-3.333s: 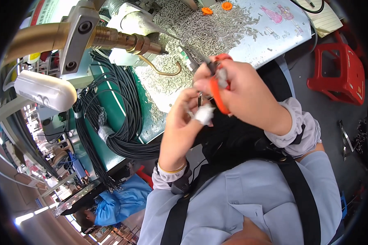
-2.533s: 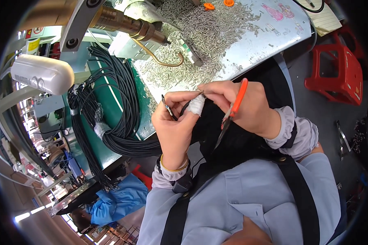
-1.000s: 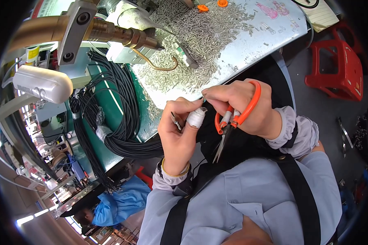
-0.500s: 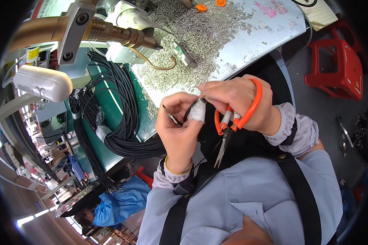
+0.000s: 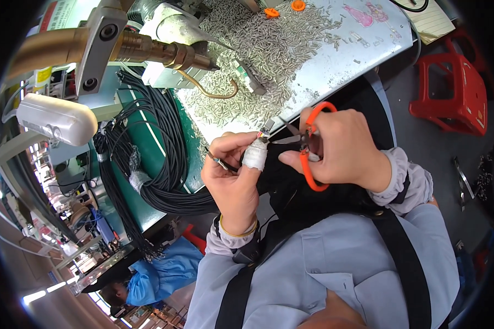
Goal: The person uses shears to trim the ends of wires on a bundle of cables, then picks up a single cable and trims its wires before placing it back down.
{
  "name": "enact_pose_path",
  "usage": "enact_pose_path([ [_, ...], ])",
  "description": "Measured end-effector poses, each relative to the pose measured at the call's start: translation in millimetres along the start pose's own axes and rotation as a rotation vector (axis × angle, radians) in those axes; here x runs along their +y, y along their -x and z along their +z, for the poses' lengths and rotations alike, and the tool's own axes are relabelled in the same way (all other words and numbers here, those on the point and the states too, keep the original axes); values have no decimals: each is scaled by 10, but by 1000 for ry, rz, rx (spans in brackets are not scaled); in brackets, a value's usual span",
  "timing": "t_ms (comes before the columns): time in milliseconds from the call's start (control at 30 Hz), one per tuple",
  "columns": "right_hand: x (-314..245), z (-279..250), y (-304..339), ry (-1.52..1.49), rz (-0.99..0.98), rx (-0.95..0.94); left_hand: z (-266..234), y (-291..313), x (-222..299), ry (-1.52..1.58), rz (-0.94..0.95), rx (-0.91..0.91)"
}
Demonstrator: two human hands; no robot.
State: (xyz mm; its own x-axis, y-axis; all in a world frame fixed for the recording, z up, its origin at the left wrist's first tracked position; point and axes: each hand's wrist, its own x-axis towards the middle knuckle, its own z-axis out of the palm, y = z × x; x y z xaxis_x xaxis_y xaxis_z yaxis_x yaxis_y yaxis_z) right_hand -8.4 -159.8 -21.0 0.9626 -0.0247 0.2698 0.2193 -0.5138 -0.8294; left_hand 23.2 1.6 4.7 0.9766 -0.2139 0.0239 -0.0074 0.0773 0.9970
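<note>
On the wearer's side of the heap of small metal pins [image 5: 274, 60]: both hands raised, close together. Left hand [image 5: 228, 172] drawn in, thumb and forefinger pinching a black cable end [image 5: 263, 134]; coloured wires bared, grey metal piece [image 5: 269, 125] at its tip, beside the heap's near edge. White wrap [image 5: 254, 156] round the thumb. Slim dark piece [image 5: 220, 163] with metal on it lies across the curled fingers; kind unclear. Right hand [image 5: 343, 145], right of the cable end, curled round orange-handled scissors [image 5: 305, 145], blades spread, pointing toward the cable end; contact can't be told. Left of the heap: coiled black cables [image 5: 175, 200]. Above its left part: brass-coloured nozzle [image 5: 159, 50]. Well right of it: red plastic stool [image 5: 466, 90].
</note>
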Motion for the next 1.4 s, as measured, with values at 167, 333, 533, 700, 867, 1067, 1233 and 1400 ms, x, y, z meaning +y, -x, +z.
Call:
enact_pose_path([
  [167,-66,20,16,79,138,-170,39,-32,-30,-137,136,-41],
  [333,12,117,29,-38,149,-200,25,-80,57,-163,8,0],
  [533,66,51,-66,-385,366,-244,-155,-494,-54,84,-308,-33],
  [700,99,114,-391,-372,235,139,-191,-760,-148,204,-320,-42],
  [867,258,234,-740,-89,-42,215,-249,-877,-109,210,-423,-130],
  [1067,222,212,-790,-348,188,36,-323,-934,-90,214,-494,-158],
  [1233,230,193,-803,-329,145,80,-295,-919,-78,214,-470,-169],
  [1400,228,205,-809,-325,117,101,-301,-885,-79,251,-442,-157],
])
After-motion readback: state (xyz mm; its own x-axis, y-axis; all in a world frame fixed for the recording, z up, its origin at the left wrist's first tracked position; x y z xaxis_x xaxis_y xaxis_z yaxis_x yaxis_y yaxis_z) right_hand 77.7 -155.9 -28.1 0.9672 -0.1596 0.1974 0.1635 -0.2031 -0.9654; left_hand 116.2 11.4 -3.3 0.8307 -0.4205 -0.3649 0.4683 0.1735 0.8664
